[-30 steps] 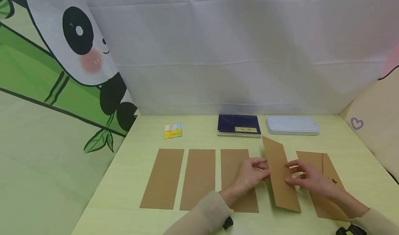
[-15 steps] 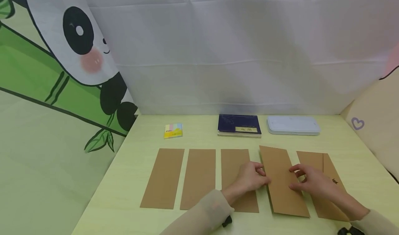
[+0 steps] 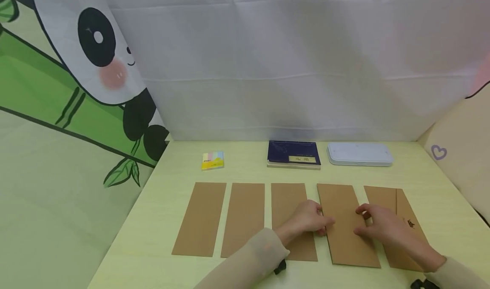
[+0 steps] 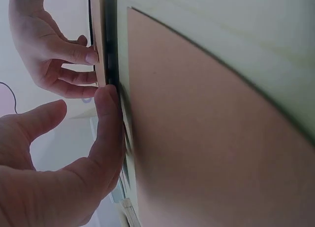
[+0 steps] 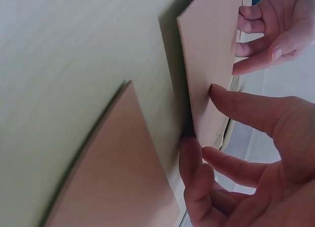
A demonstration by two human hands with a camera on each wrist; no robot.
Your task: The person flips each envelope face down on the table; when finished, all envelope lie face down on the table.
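Several flat brown cardboard pieces lie side by side in a row. Both hands are at the fourth cardboard piece (image 3: 342, 246) from the left, which lies close over the table. My left hand (image 3: 309, 217) is at its left edge, fingertips touching the edge; in the left wrist view the left thumb (image 4: 47, 119) stands apart from it. My right hand (image 3: 384, 226) pinches the right edge. In the right wrist view the right thumb (image 5: 241, 106) lies on the face and a finger (image 5: 189, 160) is under the edge. The left forearm covers part of the third cardboard piece (image 3: 286, 197).
The rightmost cardboard piece (image 3: 383, 194) has a crease and a small black print, partly under the right arm. Two more cardboard pieces (image 3: 200, 218) lie left. Behind the row stand a sticky-note pack (image 3: 212, 160), a navy notebook (image 3: 292, 153) and a pale case (image 3: 360, 154).
The fourth cardboard piece, tilted up between both hands a second ago, has come down nearly flat in the row. Both hands have lowered slightly with it.
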